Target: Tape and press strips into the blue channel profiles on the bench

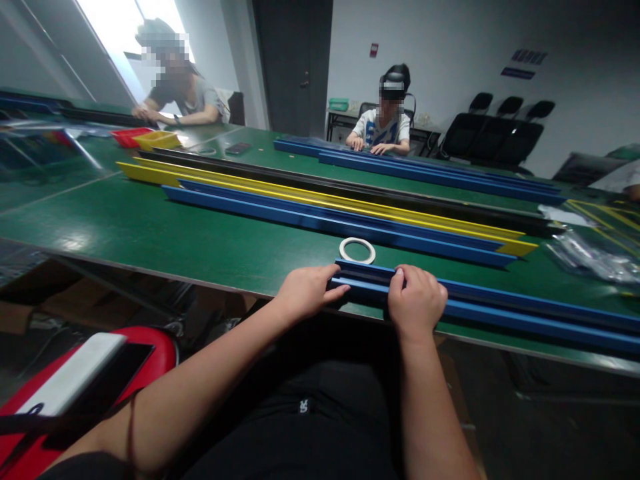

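A long blue channel-shaped strip (505,313) lies along the near edge of the green table, running off to the right. My left hand (309,291) grips its left end, thumb on the near side and fingers at the far side. A short way to the right, my right hand (417,300) is closed over the same strip, with the thumb on top. Just behind the strip, close to its left end, a white ring-shaped roll of tape (357,251) lies flat. Farther back are a blue strip (300,217), a yellow strip (320,200) and a black strip (280,175), roughly parallel.
More blue strips (440,175) lie across the table near a seated person (383,130). Another person (190,100) sits at the back left, by red (131,138) and yellow (159,141) trays. Clear plastic bags (595,257) are at right. A red stool (150,357) stands lower left.
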`<act>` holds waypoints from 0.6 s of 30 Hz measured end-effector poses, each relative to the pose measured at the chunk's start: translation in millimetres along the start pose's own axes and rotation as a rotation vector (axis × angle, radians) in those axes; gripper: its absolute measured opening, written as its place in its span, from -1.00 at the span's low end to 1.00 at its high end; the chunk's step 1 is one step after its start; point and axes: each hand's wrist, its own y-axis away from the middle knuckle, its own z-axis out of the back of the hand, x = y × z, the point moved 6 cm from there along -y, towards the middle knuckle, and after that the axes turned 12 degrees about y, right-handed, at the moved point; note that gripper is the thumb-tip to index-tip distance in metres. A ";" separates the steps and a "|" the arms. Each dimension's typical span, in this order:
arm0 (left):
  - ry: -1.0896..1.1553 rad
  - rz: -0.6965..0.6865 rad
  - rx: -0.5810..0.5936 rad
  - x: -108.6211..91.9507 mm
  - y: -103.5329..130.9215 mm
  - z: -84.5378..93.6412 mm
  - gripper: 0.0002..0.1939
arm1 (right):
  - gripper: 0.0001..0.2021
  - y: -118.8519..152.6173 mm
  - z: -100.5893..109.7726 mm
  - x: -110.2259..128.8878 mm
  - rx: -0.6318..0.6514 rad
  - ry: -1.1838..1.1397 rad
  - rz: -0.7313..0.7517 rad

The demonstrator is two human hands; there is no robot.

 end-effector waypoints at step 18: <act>-0.009 -0.018 -0.005 -1.2 1.2 -0.7 -0.47 | -0.71 -0.3 0.3 0.1 -0.006 -0.003 -0.006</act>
